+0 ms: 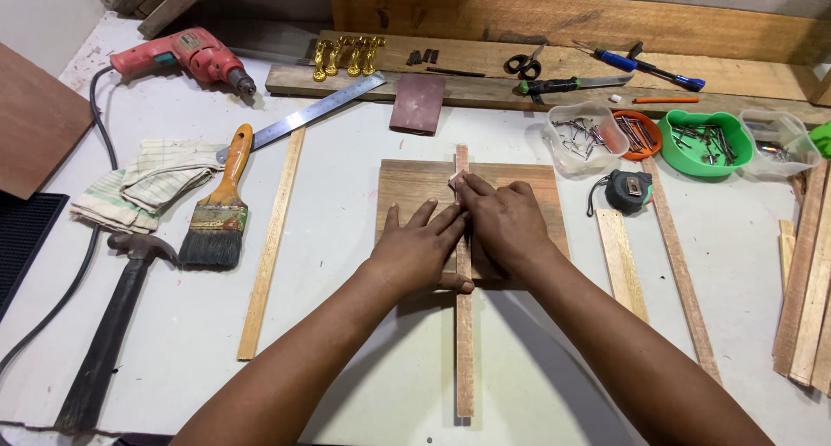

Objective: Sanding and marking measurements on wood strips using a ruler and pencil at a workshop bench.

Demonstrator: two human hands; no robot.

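Observation:
A square wooden board (415,186) lies flat on the white worktable. A thin wooden strip (465,342) runs lengthwise over its middle, from the board's far edge toward me. My left hand (420,251) lies flat on the board with fingers spread, pressing against the strip's left side. My right hand (502,221) rests on the strip and pinches a small pale piece (456,179), probably sandpaper, against the strip near its far end.
Left of the board lie a wooden slat (270,238), paintbrush (221,208), hammer (112,325), folded cloth (147,182), steel ruler (303,117) and red drill (186,55). Bowls of nails (705,143), a tape measure (628,191) and more slats (679,273) are on the right.

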